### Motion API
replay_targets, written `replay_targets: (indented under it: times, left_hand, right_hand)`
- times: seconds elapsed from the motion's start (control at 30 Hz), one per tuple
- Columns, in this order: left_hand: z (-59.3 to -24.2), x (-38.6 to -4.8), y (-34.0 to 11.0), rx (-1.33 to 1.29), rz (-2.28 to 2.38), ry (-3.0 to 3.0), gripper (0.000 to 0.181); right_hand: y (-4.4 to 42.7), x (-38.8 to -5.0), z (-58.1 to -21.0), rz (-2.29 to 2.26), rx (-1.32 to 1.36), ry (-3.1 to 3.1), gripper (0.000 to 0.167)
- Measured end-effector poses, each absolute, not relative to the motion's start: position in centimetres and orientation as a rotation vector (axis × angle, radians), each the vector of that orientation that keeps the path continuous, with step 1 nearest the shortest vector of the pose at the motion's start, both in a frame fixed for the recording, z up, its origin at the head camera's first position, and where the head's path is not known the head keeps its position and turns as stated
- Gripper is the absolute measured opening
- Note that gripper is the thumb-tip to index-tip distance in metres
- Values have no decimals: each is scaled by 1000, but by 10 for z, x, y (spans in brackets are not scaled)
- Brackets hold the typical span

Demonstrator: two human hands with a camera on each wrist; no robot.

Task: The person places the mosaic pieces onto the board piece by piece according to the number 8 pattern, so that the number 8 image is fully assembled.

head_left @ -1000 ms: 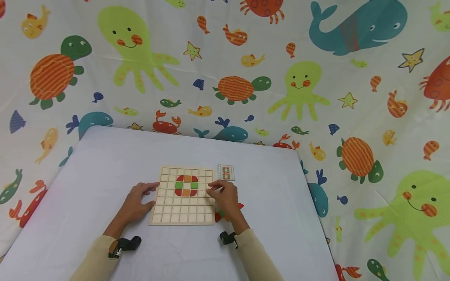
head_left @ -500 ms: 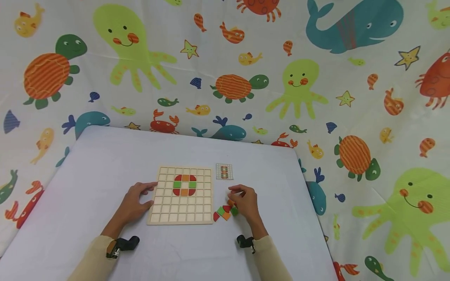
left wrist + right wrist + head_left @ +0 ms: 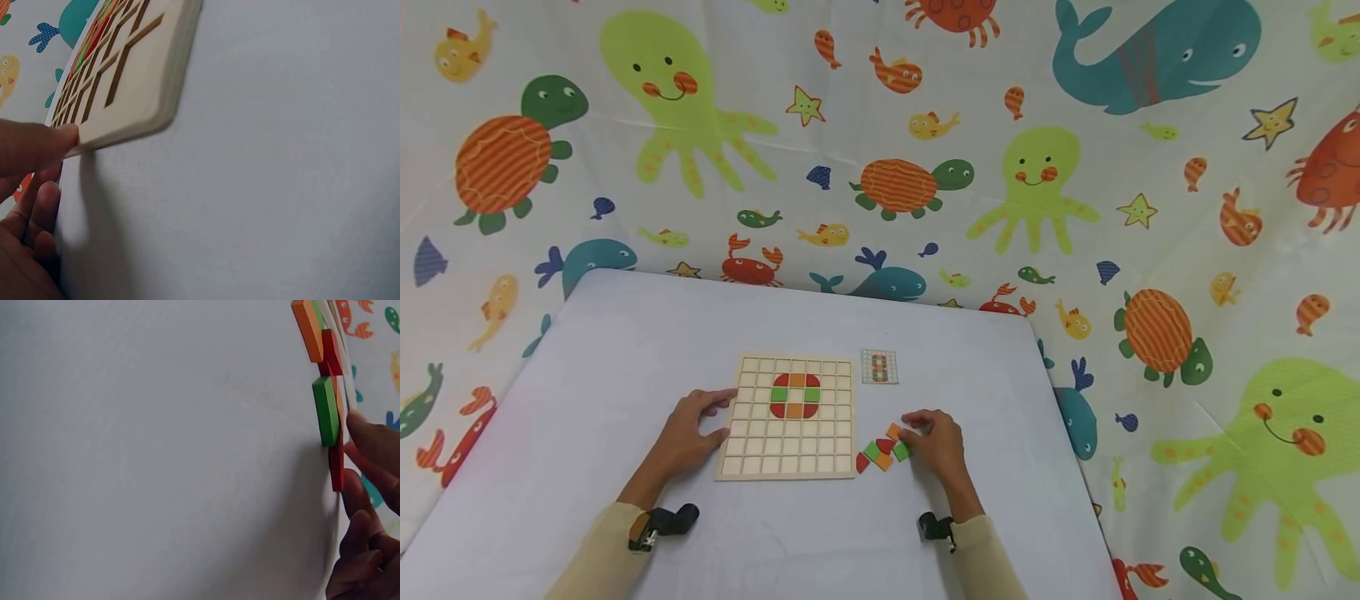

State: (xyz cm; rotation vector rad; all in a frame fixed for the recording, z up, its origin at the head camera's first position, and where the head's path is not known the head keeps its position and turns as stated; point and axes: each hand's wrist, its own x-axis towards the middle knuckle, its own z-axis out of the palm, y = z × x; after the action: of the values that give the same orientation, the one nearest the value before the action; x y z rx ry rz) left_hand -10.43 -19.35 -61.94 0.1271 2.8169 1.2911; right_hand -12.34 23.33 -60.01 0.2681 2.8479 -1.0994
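Observation:
A wooden grid board (image 3: 786, 458) lies on the white table, with red, orange and green tiles forming a ring (image 3: 795, 411) around one bare cell. My left hand (image 3: 683, 433) rests at the board's left side, finger and thumb apart on its edge; the left wrist view has the thumb (image 3: 37, 147) against the rim. Right of the board lie several loose tiles (image 3: 884, 461). My right hand (image 3: 938, 442) is beside them, thumb and fingers bent and apart. In the right wrist view its fingertips are close to a red tile (image 3: 336, 467); whether they touch it is unclear.
A small pattern card (image 3: 879, 367) lies just past the board's top right corner. Behind the white table (image 3: 970, 367) hangs a cloth (image 3: 850, 108) printed with sea animals. Each wrist carries a small black camera.
My right hand has left the board's right edge and moved right, over and then beside the loose tiles, uncovering most of them. My left hand stays at the board's left edge.

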Motion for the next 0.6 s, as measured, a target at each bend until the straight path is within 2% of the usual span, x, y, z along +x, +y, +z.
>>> replay_targets:
  times: [0.4, 0.6]
  left_hand:
    - [-619, -104, -193, 139, 1294, 2819, 66]
    - [-619, -104, -193, 140, 1287, 2827, 67]
  right_hand:
    - [247, -113, -597, -1057, 410, 2863, 17]
    - [246, -116, -601, -1185, 333, 2830, 20]
